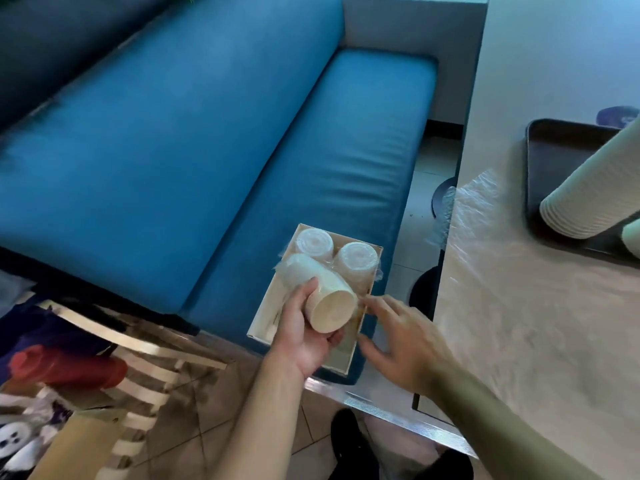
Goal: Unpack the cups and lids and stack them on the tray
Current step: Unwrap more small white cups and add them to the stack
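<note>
- Two hands work over an open cardboard box that sits on the near end of a blue bench seat.
- The left hand grips a plastic-wrapped sleeve of paper cups, fingers curled round its near end, the sleeve tilted up out of the box.
- The right hand hovers just right of the box, fingers spread wide and holding nothing.
- Two more wrapped stacks stand in the far part of the box; whether they are cups or lids cannot be told.
- On the worktop at the right, a dark tray carries an unwrapped stack of cups lying on its side.
- Crumpled clear wrap lies at the worktop's left edge, near the tray.
</note>
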